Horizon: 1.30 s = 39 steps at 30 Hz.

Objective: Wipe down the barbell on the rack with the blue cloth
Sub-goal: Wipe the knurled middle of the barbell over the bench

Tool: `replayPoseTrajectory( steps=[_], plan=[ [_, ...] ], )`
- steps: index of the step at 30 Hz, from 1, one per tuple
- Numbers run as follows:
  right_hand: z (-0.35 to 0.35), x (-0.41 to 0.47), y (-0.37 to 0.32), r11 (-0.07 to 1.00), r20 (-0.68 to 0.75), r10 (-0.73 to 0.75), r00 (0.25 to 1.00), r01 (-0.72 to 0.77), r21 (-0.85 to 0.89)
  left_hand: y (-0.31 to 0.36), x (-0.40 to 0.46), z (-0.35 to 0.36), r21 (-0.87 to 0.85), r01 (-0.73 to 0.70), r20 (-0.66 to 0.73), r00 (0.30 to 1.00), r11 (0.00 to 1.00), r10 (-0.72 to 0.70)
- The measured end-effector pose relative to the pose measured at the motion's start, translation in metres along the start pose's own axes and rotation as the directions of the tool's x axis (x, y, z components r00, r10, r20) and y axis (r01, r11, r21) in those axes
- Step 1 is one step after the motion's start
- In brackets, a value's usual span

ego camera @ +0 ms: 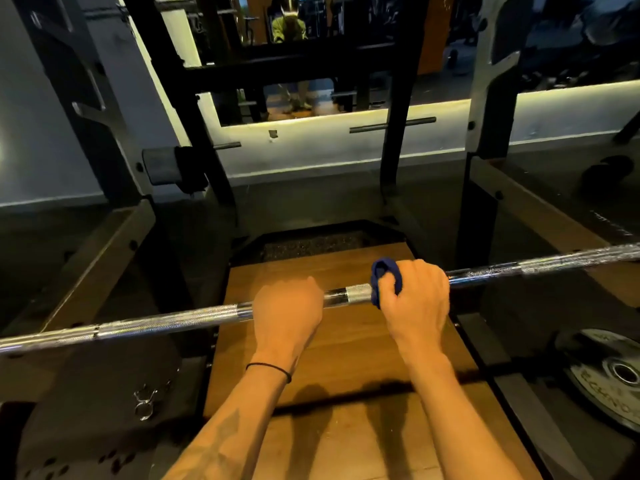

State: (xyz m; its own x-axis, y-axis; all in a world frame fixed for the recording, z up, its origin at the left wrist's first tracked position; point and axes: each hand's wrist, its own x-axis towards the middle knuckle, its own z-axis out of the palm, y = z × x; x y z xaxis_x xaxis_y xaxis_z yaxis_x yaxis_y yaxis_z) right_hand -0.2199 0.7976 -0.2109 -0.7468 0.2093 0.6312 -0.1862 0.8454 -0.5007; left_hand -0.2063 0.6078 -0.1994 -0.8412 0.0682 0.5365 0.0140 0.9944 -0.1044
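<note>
The barbell [166,323] runs straight across the view from lower left to upper right, a chrome steel bar with knurled stretches broken up by smooth shiny rings, plus a short knurled patch [358,294] in the middle. The blue cloth [386,280] is bunched up and wrapped over the bar just right of that center patch, looks like soft dark-blue fabric. The right hand [414,299] is clamped over the bar with the cloth squeezed under its fingers and thumb. The left hand [285,313] is curled around the bare bar just left of the center patch, close to the other hand, with a thin black band [270,368] on the wrist and a faint tattoo on the forearm.

Under the bar there's a brown wooden platform [311,427], smooth planks, with dark rubber flooring either side. The black steel rack uprights [194,116] stand behind, and a padded roller [166,171] sticks out on the left one. A metal spring collar [145,403] lies on the floor at lower left. A black weight plate [613,379] with a steel hub sits at the right edge; it has white lettering but I can't make out the word. A mirror [294,57] on the far wall shows a reflected figure in a green top.
</note>
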Motion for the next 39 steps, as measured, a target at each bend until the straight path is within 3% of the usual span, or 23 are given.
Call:
replayPoseTrajectory(
  steps=[2,5,7,9,11,13,15,16,17,19,21,23,25,27,30,32,35,37,39],
  plan=[
    [0.011,-0.007,-0.031,0.998,0.034,0.059,0.998,-0.060,0.007,0.000,0.001,0.000,0.016,0.005,0.001,1.000,1.000,-0.005],
    [0.017,-0.027,-0.046,0.978,0.136,-0.207,0.969,0.203,0.042,0.000,0.003,0.003,0.032,-0.024,-0.018,1.000,0.999,0.025],
    [0.007,-0.018,-0.029,0.916,0.247,-0.400,0.883,0.394,0.077,0.001,0.001,0.004,0.029,-0.019,-0.026,0.999,0.999,0.020],
    [-0.002,-0.002,-0.003,0.866,0.286,-0.487,0.825,0.500,0.031,0.001,-0.001,0.003,0.016,-0.014,-0.012,1.000,1.000,0.014],
    [-0.011,0.009,0.024,0.914,0.191,-0.379,0.905,0.399,-0.076,0.002,-0.004,0.001,-0.004,0.008,-0.013,1.000,1.000,-0.008],
    [-0.015,0.003,0.028,0.988,0.042,-0.137,0.990,0.139,-0.064,0.003,-0.004,-0.002,0.016,0.027,0.004,1.000,1.000,-0.027],
    [-0.004,-0.008,0.000,0.994,-0.071,0.107,0.992,-0.107,0.006,0.004,-0.004,-0.004,0.033,0.029,0.007,1.000,0.999,-0.030],
    [0.004,-0.012,-0.021,0.986,-0.086,0.163,0.983,-0.159,0.051,0.005,-0.003,-0.005,0.034,0.029,0.009,1.000,0.999,-0.029],
    [0.013,-0.018,-0.039,0.988,-0.068,0.138,0.988,-0.133,0.074,0.005,-0.003,-0.005,0.038,0.032,0.015,0.999,0.999,-0.033],
    [0.023,-0.036,-0.054,0.991,0.041,-0.093,0.995,0.088,0.105,0.003,-0.002,-0.001,0.066,0.019,0.032,0.999,0.998,-0.022],
    [0.017,-0.033,-0.040,0.929,0.169,-0.367,0.915,0.353,0.109,0.001,-0.004,0.001,0.090,-0.006,0.046,0.999,0.996,0.002],
    [0.003,-0.013,-0.014,0.853,0.259,-0.515,0.817,0.519,0.057,0.001,-0.004,0.000,0.098,-0.007,0.064,0.998,0.995,0.000],
    [-0.009,0.001,0.015,0.899,0.191,-0.424,0.885,0.437,-0.028,0.001,-0.005,0.002,0.120,-0.032,0.093,0.995,0.992,0.021],
    [-0.019,0.000,0.034,0.983,0.031,-0.177,0.984,0.178,-0.038,0.002,-0.004,0.001,0.084,-0.004,0.081,0.997,0.996,-0.002],
    [-0.012,-0.008,0.016,0.995,-0.116,0.100,0.988,-0.099,0.012,0.005,-0.005,0.000,-0.011,0.085,0.014,0.996,0.996,-0.085],
    [0.001,-0.011,-0.016,0.985,-0.111,0.165,0.980,-0.159,0.060,0.006,-0.006,0.000,-0.034,0.089,-0.013,0.996,0.995,-0.089],
    [0.011,-0.036,-0.035,0.983,0.097,-0.165,0.981,0.155,0.102,0.004,-0.005,0.005,0.027,0.054,0.008,0.998,0.998,-0.054],
    [0.003,-0.032,-0.019,0.923,0.207,-0.384,0.900,0.366,0.123,0.002,-0.004,0.008,0.065,0.029,0.015,0.999,0.997,-0.030],
    [-0.009,-0.013,0.004,0.870,0.273,-0.489,0.828,0.484,0.093,0.001,-0.006,0.008,0.020,0.057,-0.001,0.998,0.998,-0.057]
  ],
)
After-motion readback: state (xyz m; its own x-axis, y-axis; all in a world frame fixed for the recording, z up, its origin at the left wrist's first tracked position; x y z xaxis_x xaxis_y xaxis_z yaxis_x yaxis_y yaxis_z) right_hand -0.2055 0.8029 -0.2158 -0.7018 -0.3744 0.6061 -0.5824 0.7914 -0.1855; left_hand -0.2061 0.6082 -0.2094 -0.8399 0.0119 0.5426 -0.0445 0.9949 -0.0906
